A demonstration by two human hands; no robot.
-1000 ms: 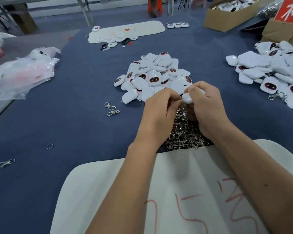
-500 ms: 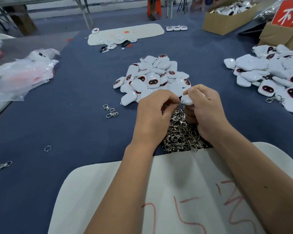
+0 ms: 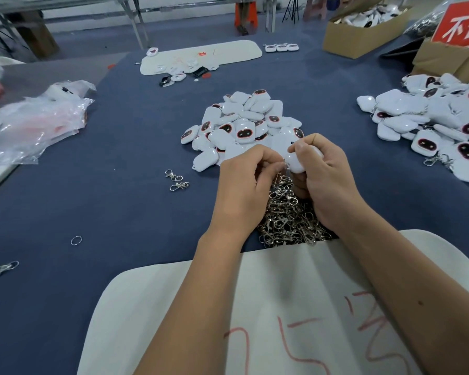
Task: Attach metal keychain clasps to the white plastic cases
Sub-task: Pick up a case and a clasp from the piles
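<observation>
Above the clasp pile (image 3: 287,217), right hand (image 3: 322,180) grips white case (image 3: 295,163)

My blue table (image 3: 98,201) carries white cases (image 3: 244,123), metal clasps (image 3: 287,223), a white board (image 3: 173,307) and plastic bags (image 3: 35,120).

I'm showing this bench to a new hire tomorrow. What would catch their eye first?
Most likely the two hands at centre: the right hand grips a white case while the left hand pinches something small against it. Below them glints a clasp pile; behind lies a case heap.
</observation>
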